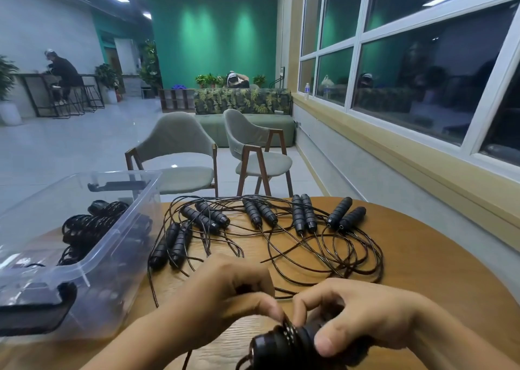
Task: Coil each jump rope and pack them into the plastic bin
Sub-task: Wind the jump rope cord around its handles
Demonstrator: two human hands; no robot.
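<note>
R hand [365, 316] gripped the paired black handles of one jump rope [284, 341] at the near edge of the round table [422, 257], thumb on top, fingers curled over. L hand [225, 291], fingers curled, pinched that rope's cord where it wrapped round the handles. Five loose ropes [259, 215] lay uncoiled from table centre to far edge, handles in pairs, cords tangled, and the clear plastic bin [92, 260] sat at the L edge w/ coiled ropes [87, 229] inside.
</note>
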